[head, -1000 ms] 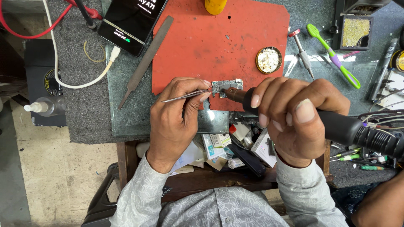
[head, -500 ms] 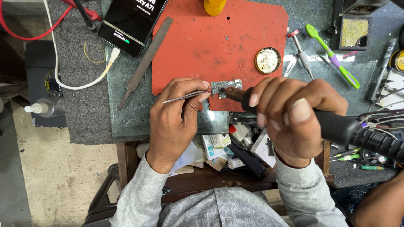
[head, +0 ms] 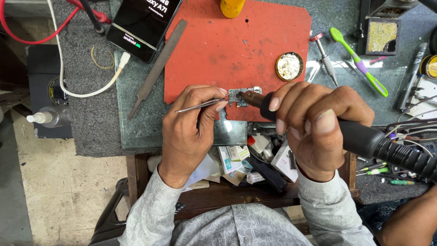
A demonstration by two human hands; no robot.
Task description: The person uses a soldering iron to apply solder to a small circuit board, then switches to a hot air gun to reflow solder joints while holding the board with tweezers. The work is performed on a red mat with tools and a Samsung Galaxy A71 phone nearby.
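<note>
1. Red rubber work mat (head: 255, 50) covers the middle of the bench, and a small circuit board (head: 240, 95) lies at its near edge, between the two hands.
2. The left hand (head: 191, 130) pinches a pair of metal tweezers (head: 200, 105) between thumb and fingers; the tips reach the board's left edge, though whether they grip the board or only touch it is too small to tell.
3. The right hand (head: 314, 123) is clenched around a black hot-air handpiece (head: 364, 139). Its nozzle points at the board's right side, and the fingers hide most of the barrel. The corrugated hose runs off the right edge of the view.
4. The board's parts cannot be made out; the hands cover part of it.
5. A phone (head: 143, 25) with a lit screen lies at the top, cut off by the upper edge, with a white cable (head: 91, 93) plugged into it. A flat metal file (head: 157, 68) lies slantwise beside the mat.
6. A round tin (head: 289, 66) of pale paste sits on the mat's right border. A yellow container (head: 232, 7) at the top is mostly out of frame.
7. To the right lie a green and purple toothbrush (head: 359, 61) and a red-capped screwdriver (head: 324, 57).
8. Below the bench edge an open drawer (head: 255, 159) holds small boxes, half hidden by the wrists.
9. Another person's arm (head: 409, 223) shows at the lower right corner, cut off.
</note>
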